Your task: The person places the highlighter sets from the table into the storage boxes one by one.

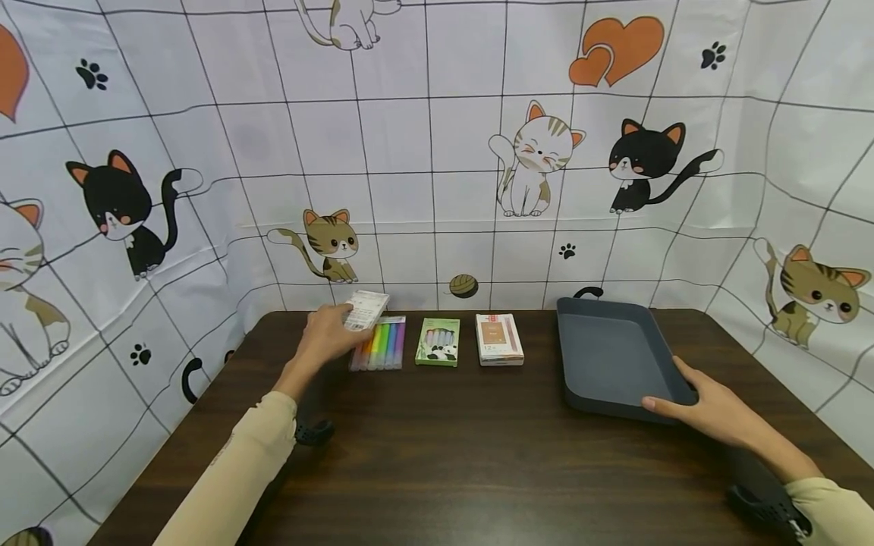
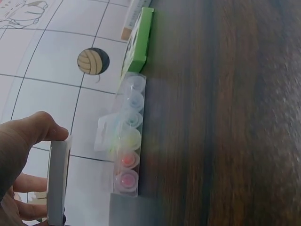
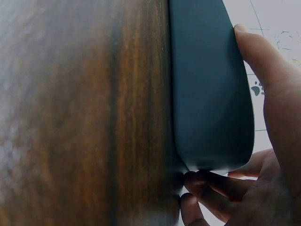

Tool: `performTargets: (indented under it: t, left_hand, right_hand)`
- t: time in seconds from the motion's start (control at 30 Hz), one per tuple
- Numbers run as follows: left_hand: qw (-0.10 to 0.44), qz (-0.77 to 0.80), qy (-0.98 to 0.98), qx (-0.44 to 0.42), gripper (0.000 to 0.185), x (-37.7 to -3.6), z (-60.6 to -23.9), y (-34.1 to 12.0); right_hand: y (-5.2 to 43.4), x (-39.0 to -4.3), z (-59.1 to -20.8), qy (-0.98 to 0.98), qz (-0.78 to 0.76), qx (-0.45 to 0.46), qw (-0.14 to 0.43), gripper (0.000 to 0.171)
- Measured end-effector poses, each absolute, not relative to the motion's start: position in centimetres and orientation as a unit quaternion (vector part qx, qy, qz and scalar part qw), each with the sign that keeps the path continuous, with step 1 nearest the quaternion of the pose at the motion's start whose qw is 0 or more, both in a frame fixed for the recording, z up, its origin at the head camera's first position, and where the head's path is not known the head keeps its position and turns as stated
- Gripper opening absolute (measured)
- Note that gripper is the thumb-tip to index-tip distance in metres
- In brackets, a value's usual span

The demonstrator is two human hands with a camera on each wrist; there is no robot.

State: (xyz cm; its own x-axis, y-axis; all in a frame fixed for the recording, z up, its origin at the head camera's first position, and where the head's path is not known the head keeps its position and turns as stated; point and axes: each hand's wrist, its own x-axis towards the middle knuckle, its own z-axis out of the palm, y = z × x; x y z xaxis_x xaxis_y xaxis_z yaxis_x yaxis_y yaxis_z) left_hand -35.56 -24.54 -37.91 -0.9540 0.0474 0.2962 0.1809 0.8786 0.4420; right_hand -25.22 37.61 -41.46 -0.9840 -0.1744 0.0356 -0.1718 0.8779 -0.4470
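My left hand [image 1: 328,334] holds a small white box [image 1: 366,309] lifted just above the far left of the table; in the left wrist view the thumb and fingers pinch the white box [image 2: 59,181] edge-on. Below it lies a clear pack of coloured markers [image 1: 381,343] [image 2: 128,146]. To its right lie a green box [image 1: 438,342] [image 2: 140,41] and a white and orange box [image 1: 499,339]. My right hand [image 1: 706,409] grips the near right corner of a dark grey tray [image 1: 614,356] [image 3: 207,89], thumb on the rim, fingers curled under.
The dark wooden table [image 1: 464,447] is backed by a white cloth printed with cats [image 1: 437,152] on three sides. The tray holds nothing. A dark wrist strap [image 1: 312,432] shows under the left sleeve.
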Motion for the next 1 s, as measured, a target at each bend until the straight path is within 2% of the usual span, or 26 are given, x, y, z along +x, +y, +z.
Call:
performTargets:
  t: [1.0]
  left_hand:
    - [0.130, -0.241, -0.959, -0.074, 0.079, -36.0, -37.2, -20.3]
  right_hand:
    - [37.5, -25.0, -41.3, 0.969, -0.229, -0.090, 0.002, 0.110]
